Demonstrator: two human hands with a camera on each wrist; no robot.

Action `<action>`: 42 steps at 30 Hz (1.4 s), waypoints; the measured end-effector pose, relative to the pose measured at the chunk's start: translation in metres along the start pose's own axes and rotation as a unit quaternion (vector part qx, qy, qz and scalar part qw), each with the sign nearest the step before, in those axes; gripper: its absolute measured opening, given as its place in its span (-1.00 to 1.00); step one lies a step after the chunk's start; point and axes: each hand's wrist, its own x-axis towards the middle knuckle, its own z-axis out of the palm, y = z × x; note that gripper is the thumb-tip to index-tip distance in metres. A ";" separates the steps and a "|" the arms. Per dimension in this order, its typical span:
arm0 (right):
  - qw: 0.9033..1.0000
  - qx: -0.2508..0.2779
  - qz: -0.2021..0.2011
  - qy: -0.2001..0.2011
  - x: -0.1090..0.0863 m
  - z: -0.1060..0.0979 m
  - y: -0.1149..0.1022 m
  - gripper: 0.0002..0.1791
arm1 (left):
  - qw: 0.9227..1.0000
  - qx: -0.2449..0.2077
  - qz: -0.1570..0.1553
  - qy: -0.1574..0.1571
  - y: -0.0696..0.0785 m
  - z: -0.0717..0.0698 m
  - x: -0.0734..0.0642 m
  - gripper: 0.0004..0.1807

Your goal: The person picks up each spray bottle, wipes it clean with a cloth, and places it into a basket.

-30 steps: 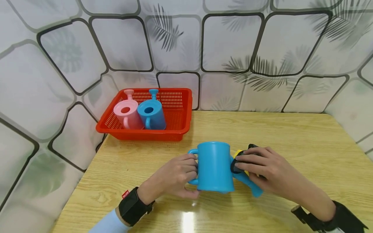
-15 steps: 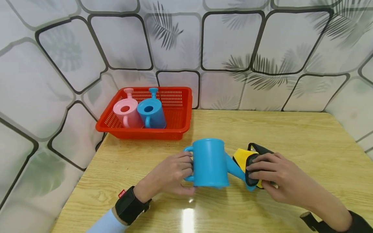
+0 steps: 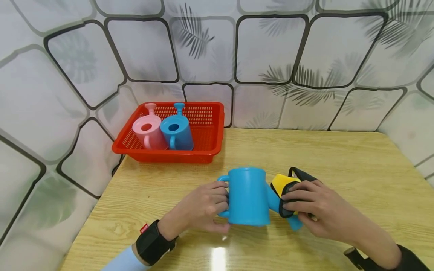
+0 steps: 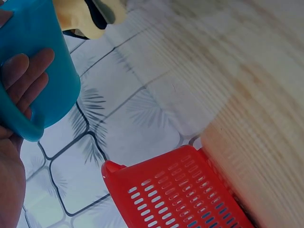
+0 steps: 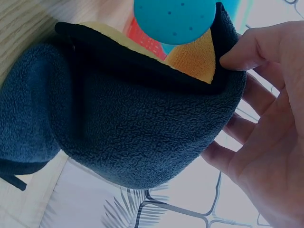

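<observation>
A pale wooden table (image 3: 339,165) stands against a wall papered with leaf-print panels, and at the upper left of the tabletop a red basket (image 3: 207,124) holds a pink watering can (image 3: 149,131) and a small blue one (image 3: 176,132). At lower centre, the left hand (image 3: 203,205) curls its fingers through the handle of a blue watering can (image 3: 247,195). Just right of it, the right hand (image 3: 315,207) pinches a dark-and-yellow cloth (image 3: 286,186) wrapped round the spout (image 3: 295,223).

Left hand (image 3: 203,205) and right hand (image 3: 310,205) both apparently curled, gripping.
</observation>
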 end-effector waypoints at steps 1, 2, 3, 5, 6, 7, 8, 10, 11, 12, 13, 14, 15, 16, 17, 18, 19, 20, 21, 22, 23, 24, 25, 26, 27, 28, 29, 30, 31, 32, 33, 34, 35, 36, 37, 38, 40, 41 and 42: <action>1.000 -0.002 0.002 -0.001 0.000 0.001 -0.001 -0.47 | 1.000 0.004 0.005 0.000 0.001 0.001 0.000 -0.65; 1.000 -0.004 0.003 -0.001 0.000 0.001 -0.001 -0.47 | 1.000 0.004 0.009 0.001 0.002 0.002 0.001 -0.64; 1.000 -0.005 0.005 0.000 0.000 0.002 -0.002 -0.47 | 1.000 0.007 0.014 0.002 0.003 0.002 0.001 -0.64; 1.000 -0.011 0.009 0.003 0.001 0.003 -0.003 -0.47 | 1.000 0.009 0.022 0.001 0.004 0.004 0.002 -0.65; 1.000 -0.016 0.012 0.005 0.001 0.004 -0.003 -0.47 | 1.000 0.008 0.024 0.001 0.005 0.004 0.002 -0.65; 1.000 -0.020 0.015 0.012 0.002 0.004 -0.002 -0.48 | 1.000 0.008 0.025 0.000 0.005 0.004 0.003 -0.65; 0.999 -0.026 0.022 0.018 0.001 0.004 -0.002 -0.48 | 1.000 0.007 0.022 -0.001 0.005 0.004 0.003 -0.66; 0.997 -0.044 0.046 0.033 0.000 0.003 0.003 -0.47 | 1.000 0.016 0.014 0.001 0.003 0.001 0.003 -0.65; 0.996 -0.052 0.062 0.040 -0.002 0.002 0.006 -0.47 | 1.000 0.025 0.008 0.007 0.000 -0.001 0.003 -0.64; 0.994 -0.060 0.082 0.045 -0.005 0.001 0.011 -0.45 | 0.999 0.029 -0.002 0.014 -0.004 -0.003 0.002 -0.64; 0.991 -0.063 0.105 0.044 -0.010 0.000 0.015 -0.53 | 0.999 0.034 -0.016 0.025 -0.008 -0.006 0.002 -0.63; 0.989 -0.066 0.132 0.032 -0.015 -0.001 0.020 -0.60 | 0.998 0.035 -0.033 0.039 -0.013 -0.009 0.001 -0.62; 0.985 -0.060 0.162 0.010 -0.021 -0.001 0.024 -0.64 | 0.997 0.033 -0.051 0.056 -0.019 -0.012 -0.001 -0.61; 0.980 -0.046 0.191 -0.024 -0.027 0.000 0.027 -0.65 | 0.994 0.022 -0.073 0.075 -0.025 -0.014 -0.002 -0.60; 0.973 -0.028 0.219 -0.064 -0.033 0.001 0.029 -0.63 | 0.991 0.002 -0.100 0.094 -0.031 -0.016 -0.004 -0.58; 0.965 -0.014 0.243 -0.102 -0.038 0.004 0.030 -0.58 | 0.985 -0.024 -0.130 0.114 -0.037 -0.018 -0.005 -0.57; 0.955 -0.001 0.263 -0.139 -0.042 0.006 0.030 -0.52 | 0.977 -0.049 -0.161 0.135 -0.043 -0.020 -0.006 -0.55; 0.945 0.011 0.279 -0.170 -0.044 0.009 0.029 -0.52 | 0.966 -0.078 -0.193 0.154 -0.049 -0.021 -0.007 -0.53; 0.937 0.022 0.290 -0.193 -0.045 0.011 0.029 -0.54 | 0.953 -0.107 -0.226 0.171 -0.054 -0.022 -0.008 -0.52; 0.933 0.029 0.294 -0.205 -0.046 0.013 0.030 -0.54 | 0.939 -0.128 -0.259 0.189 -0.059 -0.022 -0.009 -0.51; 0.932 0.029 0.294 -0.210 -0.045 0.015 0.030 -0.55 | 0.922 -0.148 -0.294 0.203 -0.063 -0.022 -0.011 -0.52; 0.932 0.026 0.294 -0.211 -0.045 0.016 0.030 -0.55 | 0.907 -0.163 -0.325 0.214 -0.067 -0.022 -0.012 -0.54; 0.931 0.026 0.296 -0.213 -0.044 0.016 0.030 -0.55 | 0.892 -0.175 -0.353 0.221 -0.070 -0.022 -0.013 -0.56; 0.929 0.029 0.299 -0.216 -0.043 0.016 0.031 -0.55 | 0.880 -0.181 -0.378 0.223 -0.073 -0.021 -0.015 -0.59; 0.927 0.033 0.302 -0.219 -0.042 0.016 0.031 -0.54 | 0.870 -0.182 -0.399 0.227 -0.076 -0.020 -0.016 -0.61; 0.926 0.036 0.304 -0.222 -0.042 0.015 0.031 -0.54 | 0.861 -0.180 -0.417 0.230 -0.079 -0.019 -0.017 -0.64; 0.924 0.040 0.305 -0.225 -0.042 0.015 0.032 -0.54 | 0.854 -0.179 -0.430 0.232 -0.082 -0.019 -0.018 -0.67; 0.923 0.045 0.307 -0.227 -0.042 0.015 0.032 -0.54 | 0.850 -0.173 -0.439 0.233 -0.085 -0.019 -0.018 -0.67; 0.922 0.050 0.309 -0.227 -0.042 0.014 0.032 -0.54 | 0.848 -0.168 -0.445 0.234 -0.087 -0.019 -0.017 -0.67; 0.922 0.054 0.311 -0.225 -0.042 0.014 0.033 -0.54 | 0.844 -0.166 -0.452 0.236 -0.090 -0.019 -0.017 -0.67; 0.922 0.054 0.311 -0.223 -0.042 0.014 0.033 -0.54 | 0.841 -0.165 -0.458 0.237 -0.093 -0.018 -0.016 -0.65; 0.923 0.055 0.312 -0.221 -0.042 0.013 0.033 -0.54 | 0.838 -0.165 -0.464 0.236 -0.095 -0.018 -0.015 -0.63; 0.923 0.056 0.313 -0.218 -0.042 0.013 0.034 -0.54 | 0.833 -0.169 -0.471 0.234 -0.097 -0.018 -0.013 -0.60; 0.923 0.056 0.314 -0.215 -0.042 0.013 0.034 -0.54 | 0.829 -0.172 -0.480 0.231 -0.100 -0.017 -0.012 -0.57; 0.924 0.055 0.315 -0.212 -0.042 0.012 0.034 -0.54 | 0.823 -0.175 -0.490 0.226 -0.102 -0.016 -0.010 -0.53; 0.924 0.056 0.316 -0.209 -0.043 0.012 0.034 -0.55 | 0.818 -0.175 -0.503 0.219 -0.103 -0.015 -0.010 -0.49; 0.926 0.060 0.314 -0.201 -0.044 0.013 0.033 -0.55 | 0.811 -0.160 -0.524 0.207 -0.106 -0.013 -0.008 -0.44; 0.927 0.063 0.314 -0.198 -0.044 0.013 0.033 -0.55 | 0.809 -0.147 -0.533 0.198 -0.106 -0.012 -0.008 -0.42; 0.927 0.066 0.314 -0.194 -0.045 0.013 0.033 -0.55 | 0.810 -0.132 -0.539 0.189 -0.107 -0.010 -0.007 -0.41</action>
